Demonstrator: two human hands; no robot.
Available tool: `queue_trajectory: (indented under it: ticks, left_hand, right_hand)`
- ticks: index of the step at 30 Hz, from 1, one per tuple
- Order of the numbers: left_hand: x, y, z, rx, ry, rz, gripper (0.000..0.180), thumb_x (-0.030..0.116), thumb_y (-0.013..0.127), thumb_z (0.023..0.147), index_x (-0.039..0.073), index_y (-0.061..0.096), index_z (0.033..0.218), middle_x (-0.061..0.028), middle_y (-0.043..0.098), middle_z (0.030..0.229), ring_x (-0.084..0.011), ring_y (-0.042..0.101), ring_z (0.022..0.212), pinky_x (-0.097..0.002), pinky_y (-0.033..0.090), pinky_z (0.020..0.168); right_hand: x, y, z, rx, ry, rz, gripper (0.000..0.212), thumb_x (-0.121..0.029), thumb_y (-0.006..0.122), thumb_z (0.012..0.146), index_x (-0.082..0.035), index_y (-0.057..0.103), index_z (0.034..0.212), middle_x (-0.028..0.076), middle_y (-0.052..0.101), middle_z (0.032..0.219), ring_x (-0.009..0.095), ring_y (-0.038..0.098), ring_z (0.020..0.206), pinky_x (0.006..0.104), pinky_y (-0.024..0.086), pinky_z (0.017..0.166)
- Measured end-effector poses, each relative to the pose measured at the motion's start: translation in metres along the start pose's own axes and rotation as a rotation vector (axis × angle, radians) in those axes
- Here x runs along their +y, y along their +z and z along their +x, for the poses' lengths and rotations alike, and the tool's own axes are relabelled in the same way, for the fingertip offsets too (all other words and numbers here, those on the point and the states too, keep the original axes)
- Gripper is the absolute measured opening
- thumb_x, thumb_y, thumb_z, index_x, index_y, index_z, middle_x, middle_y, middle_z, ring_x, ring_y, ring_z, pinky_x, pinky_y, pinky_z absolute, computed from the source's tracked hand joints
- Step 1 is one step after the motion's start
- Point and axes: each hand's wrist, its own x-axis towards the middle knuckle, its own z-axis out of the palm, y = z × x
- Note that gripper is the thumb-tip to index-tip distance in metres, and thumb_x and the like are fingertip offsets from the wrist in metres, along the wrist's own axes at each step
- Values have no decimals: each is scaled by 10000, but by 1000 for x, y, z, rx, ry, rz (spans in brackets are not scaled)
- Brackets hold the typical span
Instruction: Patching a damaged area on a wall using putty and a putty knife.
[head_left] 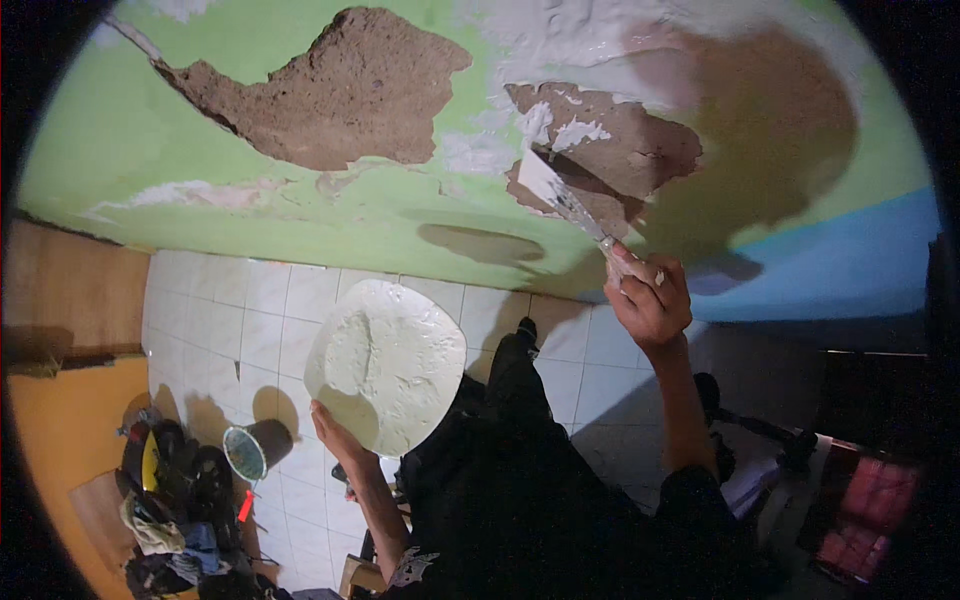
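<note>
My right hand (650, 297) is closed round the handle of a putty knife (553, 188), with smears of white on the fingers. The blade, coated with white filler, meets a bare brown patch (665, 140) on the green wall (350, 215). Fresh white dabs (580, 132) lie on that patch beside the blade. Low on the left, my left hand (338, 437) grips the rim of a round, pale container (385, 365) full of creamy white filler. Its fingers are mostly hidden beneath the container.
A larger bare patch (350, 90) is farther left on the wall, whose lower right is blue (850, 255). A bucket (245, 453) stands on the tiled floor (265, 335) near a heap of clothes and bags (180, 510). An orange panel (75, 420) borders the left.
</note>
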Motion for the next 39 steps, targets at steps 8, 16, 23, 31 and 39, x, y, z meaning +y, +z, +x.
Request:
queue_trajectory:
  ticks: [8, 16, 23, 31, 39]
  left_hand:
    - [5, 1, -6, -65, 24, -64, 516, 421, 422, 1031, -20, 479, 1292, -160, 594, 1141, -260, 627, 1012, -415, 539, 838]
    - [-3, -10, -4, -61, 67, -13, 537, 438, 420, 1027, -33, 473, 1278, -173, 590, 1144, -285, 632, 990, -417, 548, 813]
    - [0, -2, -4, -77, 50, -45, 539, 452, 415, 1029, -22, 481, 1277, -175, 590, 1151, -281, 632, 997, -405, 550, 816]
    - [9, 10, -8, -124, 44, -18, 518, 434, 390, 1041, -10, 487, 1290, -147, 597, 1121, -249, 631, 965, -383, 543, 795]
    - [3, 6, -5, -93, 8, -42, 433, 396, 396, 1049, 11, 528, 1198, -111, 615, 1022, -217, 632, 860, -345, 533, 712]
  right_hand:
    - [-1, -25, 57, -89, -110, 117, 277, 25, 775, 672, -20, 549, 827, 122, 653, 1219, 293, 594, 836, 371, 535, 703]
    - [8, -36, 46, -70, -50, -20, 321, 27, 803, 630, -41, 551, 818, 125, 657, 1206, 298, 592, 830, 401, 526, 706]
    - [-7, -30, 54, -32, -28, 40, 298, 24, 810, 638, -45, 572, 803, 73, 651, 1231, 292, 588, 848, 390, 518, 717]
    - [-5, -48, 44, -53, -27, -67, 370, 19, 824, 621, -49, 554, 865, 104, 656, 1215, 278, 595, 853, 407, 504, 763]
    - [-26, -55, 47, -1, -38, -102, 338, 69, 798, 647, -43, 550, 848, 112, 673, 1177, 267, 594, 794, 381, 510, 690]
